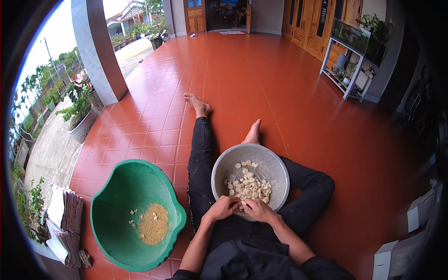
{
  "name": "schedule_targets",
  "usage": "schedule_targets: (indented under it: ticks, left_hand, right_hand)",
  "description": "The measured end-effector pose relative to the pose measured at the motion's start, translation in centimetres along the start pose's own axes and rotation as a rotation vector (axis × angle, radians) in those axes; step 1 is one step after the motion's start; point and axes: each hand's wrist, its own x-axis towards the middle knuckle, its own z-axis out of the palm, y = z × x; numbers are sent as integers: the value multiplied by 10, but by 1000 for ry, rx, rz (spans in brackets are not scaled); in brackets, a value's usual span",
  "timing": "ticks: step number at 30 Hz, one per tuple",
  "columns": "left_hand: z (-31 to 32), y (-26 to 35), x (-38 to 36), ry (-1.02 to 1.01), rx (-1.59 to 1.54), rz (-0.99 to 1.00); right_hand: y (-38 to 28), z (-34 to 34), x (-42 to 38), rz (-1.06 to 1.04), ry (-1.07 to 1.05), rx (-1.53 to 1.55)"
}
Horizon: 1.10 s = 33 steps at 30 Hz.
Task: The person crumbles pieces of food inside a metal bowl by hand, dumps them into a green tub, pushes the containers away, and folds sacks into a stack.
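Observation:
A round grey metal basin [278, 175] rests between my legs, with many pale, roundish flat pieces [249, 185] heaped in it. Over the basin's near edge, my left hand [224, 207] and my right hand [259, 209] meet, fingers bent and pressed together. Something small and pale shows between the fingertips; its exact shape is hidden. To the left on the floor lies a large green basin [116, 196], holding a mound of yellowish-brown grains [154, 226] and several small pale bits beside and on it.
My stretched legs [200, 154] frame the grey basin on the red tiled floor [233, 84]. Stacked papers [70, 210] lie at the left, cartons [396, 256] at the lower right. A pillar [98, 51], potted plants [84, 112] and an aquarium stand [345, 67] are farther off.

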Motion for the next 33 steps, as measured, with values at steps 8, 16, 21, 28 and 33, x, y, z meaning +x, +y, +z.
schedule_targets:
  ticks: [8,16,21,28,33]
  left_hand:
    - [9,2,0,163,201,-47]
    - [19,4,7,106,-172,-20]
    - [23,4,7,91,-102,50]
    - [28,16,12,366,28,8]
    - [41,11,18,430,-301,-19]
  right_hand:
    - [-2,5,1,-18,146,-40]
    - [0,12,10,156,364,151]
    - [-3,9,13,155,352,233]
    - [-11,23,20,93,516,331]
    - [-17,24,19,164,555,342]
